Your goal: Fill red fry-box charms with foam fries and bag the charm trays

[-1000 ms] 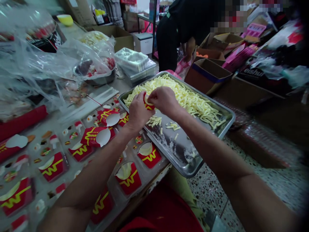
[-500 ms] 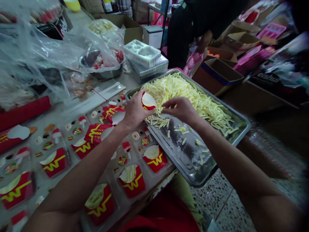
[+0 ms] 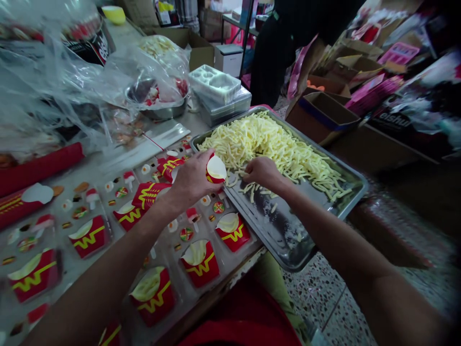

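My left hand [image 3: 190, 179] is wrapped round a small red French fry carton [image 3: 216, 169], its white inside tilted toward me beside the tray's near left edge. Over the metal tray [image 3: 261, 211], my right hand [image 3: 264, 173] has its fingers curled together among loose pale-yellow fries [image 3: 264, 132]. Its fingertips are hidden, so what they hold cannot be made out. The fries are heaped along the tray's far side, with a few scattered nearer me. Red cartons with a yellow zigzag, such as this one [image 3: 203, 270] holding fries, sit in clear plastic moulded trays to the left.
Flattened or empty red cartons [image 3: 148, 193] lie on the moulded trays. Behind are a metal bowl [image 3: 162, 113] under plastic bags and a stack of clear trays [image 3: 216, 86]. A person in dark clothing [image 3: 273, 53] stands beyond, near open cardboard boxes [image 3: 324, 113].
My right hand has moved slightly down and left, and its outstretched fingers have curled closed at the fries. My left hand, still holding the carton, has shifted a little left and down.
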Demonstrator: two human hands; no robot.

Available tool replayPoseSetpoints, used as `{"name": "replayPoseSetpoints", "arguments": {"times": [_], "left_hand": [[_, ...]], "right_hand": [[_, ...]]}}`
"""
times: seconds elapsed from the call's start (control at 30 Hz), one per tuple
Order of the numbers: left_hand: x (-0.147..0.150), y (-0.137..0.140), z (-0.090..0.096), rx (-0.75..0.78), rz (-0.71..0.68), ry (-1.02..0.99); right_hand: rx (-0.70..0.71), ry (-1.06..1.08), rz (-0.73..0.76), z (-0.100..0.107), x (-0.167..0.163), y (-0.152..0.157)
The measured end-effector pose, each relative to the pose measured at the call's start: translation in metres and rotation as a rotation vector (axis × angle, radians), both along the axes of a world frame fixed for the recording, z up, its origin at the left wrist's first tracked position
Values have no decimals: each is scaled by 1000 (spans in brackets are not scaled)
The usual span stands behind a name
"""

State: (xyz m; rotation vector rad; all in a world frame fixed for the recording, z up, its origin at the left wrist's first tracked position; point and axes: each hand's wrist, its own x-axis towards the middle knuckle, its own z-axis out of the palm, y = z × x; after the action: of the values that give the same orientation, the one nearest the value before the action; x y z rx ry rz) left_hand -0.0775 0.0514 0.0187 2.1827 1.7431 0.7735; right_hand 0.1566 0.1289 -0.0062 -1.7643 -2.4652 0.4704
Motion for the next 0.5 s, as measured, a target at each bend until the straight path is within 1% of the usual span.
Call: {"name": "replayPoseSetpoints", "arguments": {"times": [0.1, 0.17, 0.2, 0.27, 0.33, 0.4, 0.43, 0.5], "left_hand": [[4, -12, -3, -67, 18, 50], [12, -19, -5, -78, 27, 48], [17, -23, -6, -72, 31, 38], [27, -31, -8, -53, 54, 6], [32, -43, -10, -17, 116, -40], [30, -57, -14, 36, 189, -88], [26, -66, -16, 63, 228, -106], [13, -85, -20, 99, 319, -132]], "right_hand": [[-113, 391, -124, 14, 18, -5], [-175, 585, -123, 29, 16, -13], [-189, 625, -92, 36, 9, -19], [-142, 593, -27, 47, -15, -36], [-7, 451, 20, 54, -46, -57], [113, 269, 82, 56, -75, -80], [140, 198, 140, 57, -86, -91], [113, 170, 329, 56, -103, -109]]}}
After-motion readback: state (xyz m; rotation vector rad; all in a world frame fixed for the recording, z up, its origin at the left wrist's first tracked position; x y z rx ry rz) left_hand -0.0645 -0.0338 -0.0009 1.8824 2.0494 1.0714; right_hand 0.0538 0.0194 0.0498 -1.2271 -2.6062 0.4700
